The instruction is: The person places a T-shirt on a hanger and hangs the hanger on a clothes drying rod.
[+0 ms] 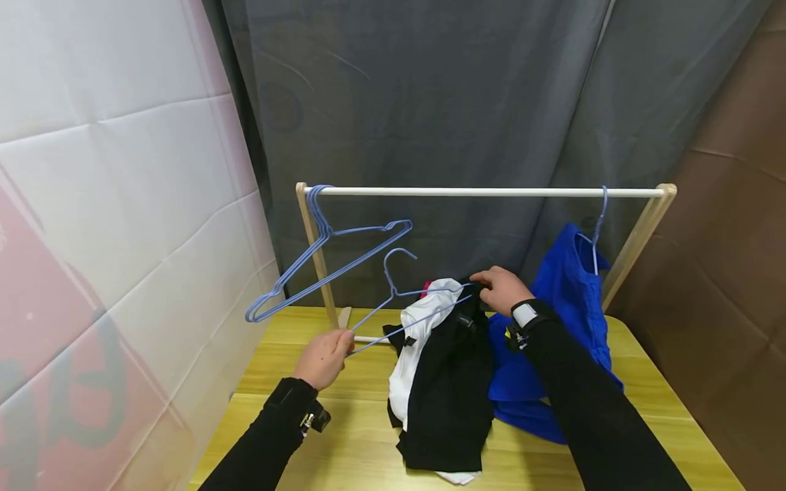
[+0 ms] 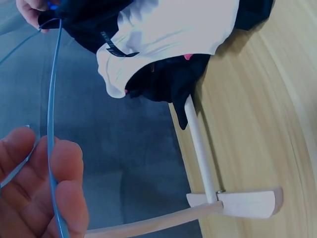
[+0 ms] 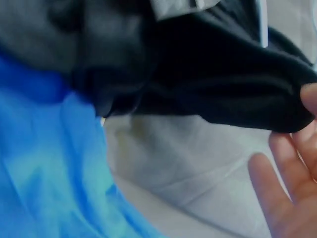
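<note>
My left hand (image 1: 323,358) grips one end of a thin blue clothes hanger (image 1: 391,294); the left wrist view shows its fingers (image 2: 67,161) curled round the wire. The hanger's other end reaches into black-and-white clothing (image 1: 454,389), which drapes down onto the table. I cannot tell whether this is one garment or two. Up at the black cloth's top edge, my right hand (image 1: 500,290) pinches the fabric beside the hanger tip. In the right wrist view the thumb and a finger hold the black cloth (image 3: 237,101), and other fingers extend below it.
A clothes rack with a white rail (image 1: 454,192) stands at the back of the wooden table (image 1: 344,436). Several blue hangers (image 1: 328,256) hang at its left end. A blue garment (image 1: 571,307) hangs on the right, its lower part on the table. Grey curtain (image 1: 417,95) lies behind.
</note>
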### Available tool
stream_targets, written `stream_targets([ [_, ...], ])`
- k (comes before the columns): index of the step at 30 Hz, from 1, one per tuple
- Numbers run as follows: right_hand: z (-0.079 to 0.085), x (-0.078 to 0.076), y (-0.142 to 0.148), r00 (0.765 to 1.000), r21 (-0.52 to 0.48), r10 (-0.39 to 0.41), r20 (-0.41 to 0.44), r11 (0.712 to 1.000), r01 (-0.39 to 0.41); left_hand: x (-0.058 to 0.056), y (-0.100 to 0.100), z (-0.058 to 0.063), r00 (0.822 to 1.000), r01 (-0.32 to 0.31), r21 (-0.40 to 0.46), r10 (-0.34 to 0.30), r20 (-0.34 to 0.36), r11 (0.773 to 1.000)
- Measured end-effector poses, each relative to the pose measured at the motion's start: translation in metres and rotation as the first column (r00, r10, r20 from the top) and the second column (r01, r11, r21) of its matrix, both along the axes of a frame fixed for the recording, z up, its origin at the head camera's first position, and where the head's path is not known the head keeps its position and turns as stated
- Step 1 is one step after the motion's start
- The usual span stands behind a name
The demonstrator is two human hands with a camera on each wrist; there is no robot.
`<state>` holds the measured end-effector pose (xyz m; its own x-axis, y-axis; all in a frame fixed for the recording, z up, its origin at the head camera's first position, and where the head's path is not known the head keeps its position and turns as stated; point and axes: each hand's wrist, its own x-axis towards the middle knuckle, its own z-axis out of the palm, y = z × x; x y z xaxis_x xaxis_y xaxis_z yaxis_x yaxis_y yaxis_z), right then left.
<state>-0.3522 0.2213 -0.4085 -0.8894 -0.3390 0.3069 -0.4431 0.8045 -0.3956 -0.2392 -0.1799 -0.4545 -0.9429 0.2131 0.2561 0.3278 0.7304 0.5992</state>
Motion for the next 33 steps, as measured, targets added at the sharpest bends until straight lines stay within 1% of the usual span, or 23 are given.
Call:
stream_targets([
  [1, 0.0, 0.0, 0.0, 1.0, 0.021, 0.0, -0.025, 1.0, 0.0, 0.0, 0.0, 0.0, 1.0, 0.005, 0.002, -0.005, 0.002, 1.0],
  [4, -0.001, 0.001, 0.002, 0.996, 0.07, -0.027, -0.082, 0.997, 0.032, 0.0, 0.001, 0.001, 1.0, 0.016, -0.005, -0.016, 0.002, 1.0],
  [7, 0.0, 0.003, 0.003, 0.992, 0.086, -0.046, -0.117, 0.995, 0.057, 0.0, 0.001, 0.002, 1.0, 0.03, 0.001, -0.03, 0.009, 1.0],
  [10, 0.003, 0.005, 0.002, 0.989, 0.076, -0.02, -0.149, 0.997, 0.031, 0.001, 0.001, 0.004, 0.998, 0.033, 0.038, -0.034, 0.044, 0.999],
  [14, 0.012, 0.009, -0.002, 0.98, 0.059, 0.027, -0.199, 0.998, -0.016, 0.002, -0.001, 0.009, 0.996, 0.035, 0.107, -0.044, 0.081, 0.994],
  [18, 0.021, 0.011, -0.004, 0.968, 0.086, 0.039, -0.248, 0.996, -0.018, 0.001, -0.002, 0.012, 0.995, 0.038, 0.141, -0.051, 0.086, 0.989],
  [22, 0.028, 0.012, -0.008, 0.952, 0.135, 0.073, -0.299, 0.99, -0.033, -0.001, 0.001, 0.015, 0.996, 0.047, 0.109, -0.054, 0.067, 0.993],
  [26, 0.032, 0.014, -0.014, 0.938, 0.17, 0.118, -0.325, 0.983, -0.065, -0.002, 0.007, 0.019, 0.997, 0.058, 0.091, -0.062, 0.043, 0.994],
  [29, 0.032, 0.016, -0.018, 0.932, 0.175, 0.135, -0.337, 0.981, -0.078, -0.003, 0.011, 0.021, 0.998, 0.054, 0.08, -0.057, 0.033, 0.995],
  [33, 0.033, 0.02, -0.022, 0.923, 0.156, 0.146, -0.355, 0.983, -0.096, -0.003, 0.017, 0.024, 0.998, 0.061, 0.069, -0.063, 0.028, 0.996],
])
